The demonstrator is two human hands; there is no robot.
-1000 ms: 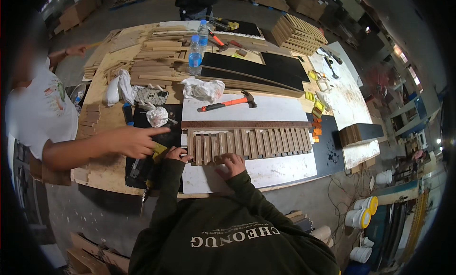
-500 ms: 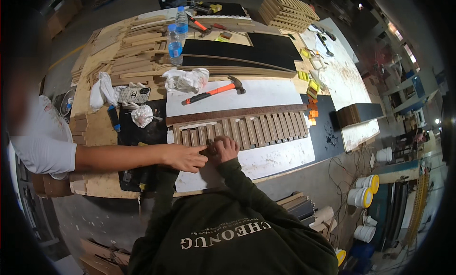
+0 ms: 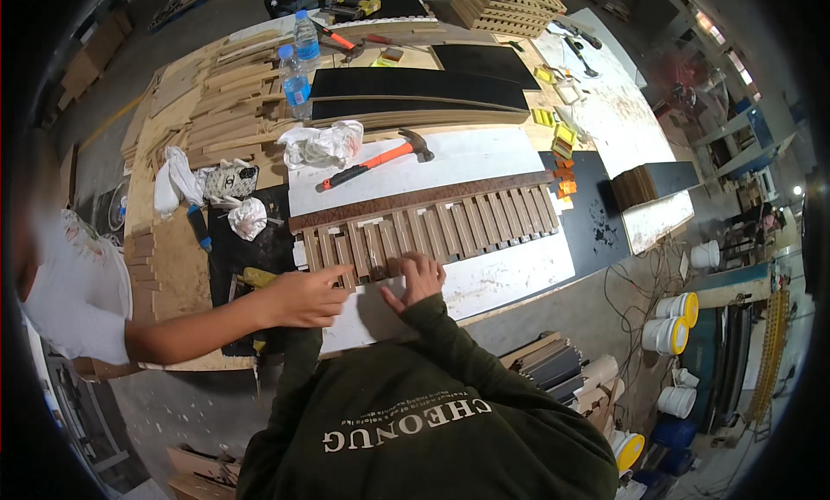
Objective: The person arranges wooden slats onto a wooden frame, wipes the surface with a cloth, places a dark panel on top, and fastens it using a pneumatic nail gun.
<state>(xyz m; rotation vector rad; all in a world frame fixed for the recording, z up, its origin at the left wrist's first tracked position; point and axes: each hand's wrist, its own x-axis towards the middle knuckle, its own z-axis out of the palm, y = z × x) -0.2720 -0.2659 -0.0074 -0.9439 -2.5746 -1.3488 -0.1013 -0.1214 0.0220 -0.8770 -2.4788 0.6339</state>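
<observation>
A row of brown slats (image 3: 441,230) lies side by side on a white board, along a long dark brown strip (image 3: 415,197). My right hand (image 3: 421,280) is at the row's near edge, thumb apart from the curved fingers, nothing visible in it. Its fingertips appear to touch the slat ends. My left sleeve (image 3: 294,370) runs under a co-worker's forearm, and my left hand is hidden there. The co-worker's hand (image 3: 309,298) points a finger at the slats on the left. A claw hammer (image 3: 376,160) with an orange and black handle lies beyond the strip.
Crumpled white cloth (image 3: 322,144), two water bottles (image 3: 295,81) and black boards (image 3: 415,94) lie farther back. Loose wooden strips (image 3: 229,107) cover the back left. Orange pieces (image 3: 565,180) and a stack of dark boards (image 3: 653,186) are to the right. Buckets (image 3: 666,334) stand on the floor.
My right hand has opened from a closed grip and shifted slightly right. The co-worker's hand has drawn back left from beside it, finger still extended. The whole view has shifted slightly.
</observation>
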